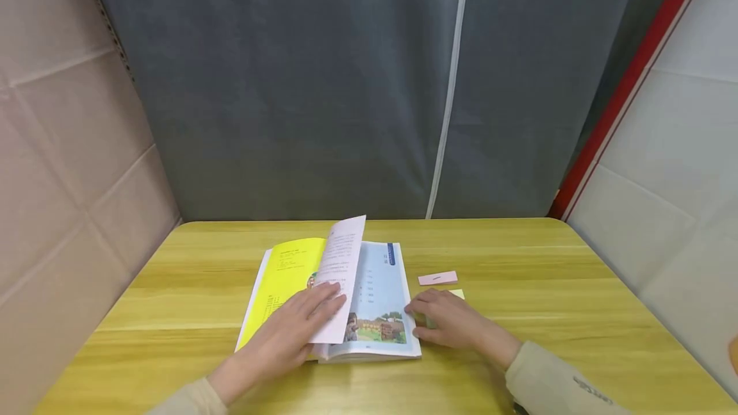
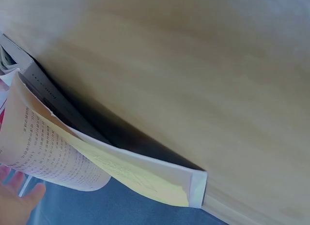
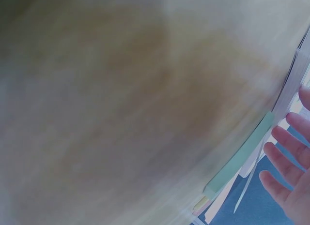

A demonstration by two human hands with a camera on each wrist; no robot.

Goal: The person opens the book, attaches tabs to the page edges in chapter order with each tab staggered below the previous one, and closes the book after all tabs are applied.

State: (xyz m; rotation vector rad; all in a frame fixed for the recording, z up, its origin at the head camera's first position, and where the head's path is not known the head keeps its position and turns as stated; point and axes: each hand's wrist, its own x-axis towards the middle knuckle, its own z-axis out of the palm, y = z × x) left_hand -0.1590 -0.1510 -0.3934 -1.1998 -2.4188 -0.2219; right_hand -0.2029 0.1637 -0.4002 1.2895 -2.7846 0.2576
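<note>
An open book lies on the table with a bright yellow left page (image 1: pixel 288 268) and a light blue right page (image 1: pixel 375 274) that carries a village picture at its foot. Between them stands a lifted white printed page (image 1: pixel 344 248), curving over to the left. My left hand (image 1: pixel 291 325) touches this page's lower part with fingers extended. At the book's right edge is my right hand (image 1: pixel 446 319), its fingers spread and loosely bent in the right wrist view. A green pad (image 3: pixel 240 157) lies beside the book, mostly hidden under that hand in the head view.
A pink note pad (image 1: pixel 437 278) with a dark mark lies right of the book, and a yellow note (image 1: pixel 458 294) shows past the right hand. A grey curtain (image 1: pixel 288 95) hangs behind the wooden table (image 1: pixel 548 287).
</note>
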